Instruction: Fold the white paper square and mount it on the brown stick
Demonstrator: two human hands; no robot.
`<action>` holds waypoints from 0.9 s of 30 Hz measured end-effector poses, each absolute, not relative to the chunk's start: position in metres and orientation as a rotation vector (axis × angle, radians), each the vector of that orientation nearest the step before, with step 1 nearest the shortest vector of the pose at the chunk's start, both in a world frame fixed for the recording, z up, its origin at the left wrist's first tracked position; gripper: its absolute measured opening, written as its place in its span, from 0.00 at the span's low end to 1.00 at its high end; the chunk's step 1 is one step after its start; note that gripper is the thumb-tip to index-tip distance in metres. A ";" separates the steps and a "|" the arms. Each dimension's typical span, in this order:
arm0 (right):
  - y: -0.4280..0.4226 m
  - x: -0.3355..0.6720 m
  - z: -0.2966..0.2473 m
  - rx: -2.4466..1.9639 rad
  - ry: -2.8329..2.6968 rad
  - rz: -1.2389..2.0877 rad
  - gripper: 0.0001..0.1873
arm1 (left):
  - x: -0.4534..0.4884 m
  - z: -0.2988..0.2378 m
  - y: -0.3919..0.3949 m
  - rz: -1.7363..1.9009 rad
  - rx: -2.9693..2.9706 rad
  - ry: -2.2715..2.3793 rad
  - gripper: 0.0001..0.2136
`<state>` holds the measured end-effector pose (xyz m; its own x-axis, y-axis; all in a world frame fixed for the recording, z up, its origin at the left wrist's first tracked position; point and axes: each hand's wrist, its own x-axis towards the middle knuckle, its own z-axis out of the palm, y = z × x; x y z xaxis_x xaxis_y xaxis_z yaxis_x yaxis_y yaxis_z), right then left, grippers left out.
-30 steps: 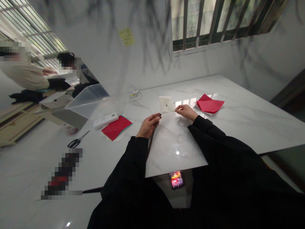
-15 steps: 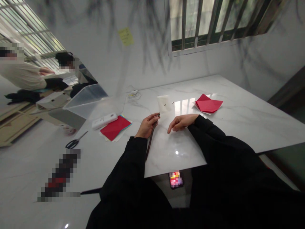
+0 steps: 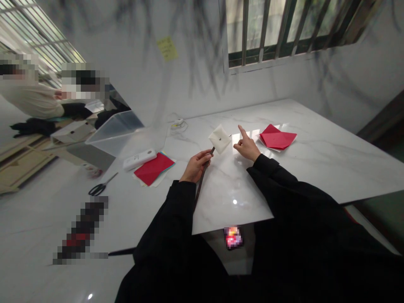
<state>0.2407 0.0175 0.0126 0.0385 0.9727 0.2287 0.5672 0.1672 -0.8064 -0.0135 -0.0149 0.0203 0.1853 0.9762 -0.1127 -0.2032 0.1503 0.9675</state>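
My left hand (image 3: pixel 198 165) is closed, pinching a long, thin dark brown strip (image 3: pixel 200 182). Its upper end sticks out past my fingertips and meets the lower edge of a cream square piece (image 3: pixel 220 145). A small metal dot sits on that square, which lies turned cornerwise on the table. To its right my right hand (image 3: pixel 248 146) hovers with the index finger stretched out and the thumb apart, nothing in it. A tiny shiny metal piece (image 3: pixel 230 135) is at the square's right corner, left of that index finger.
Red sheets (image 3: pixel 277 137) lie at the right, and more red sheets (image 3: pixel 154 169) at the left beside a white power strip (image 3: pixel 139 160). Scissors (image 3: pixel 98 189) rest farther left. A clear plastic bin (image 3: pixel 115 134) stands behind; two people sit beyond it.
My right hand has moved up and right, its index finger now pointing forward. The cream square has turned cornerwise and sits slightly lower. My left hand keeps its hold on the strip.
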 end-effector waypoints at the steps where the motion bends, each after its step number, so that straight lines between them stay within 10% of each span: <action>1: 0.017 0.241 0.013 -1.506 -1.681 0.593 0.42 | -0.013 0.020 -0.015 1.083 1.036 0.984 0.22; 5: 0.016 0.243 0.015 -1.631 -1.863 0.655 0.14 | -0.013 0.019 -0.014 1.099 1.047 0.972 0.23; 14: 0.019 0.238 0.010 -1.530 -1.852 0.619 0.11 | -0.017 0.019 -0.010 1.097 0.950 0.923 0.23; 27: -0.026 0.170 0.019 -0.889 -1.909 1.486 0.28 | -0.015 0.021 -0.011 1.213 0.764 0.777 0.28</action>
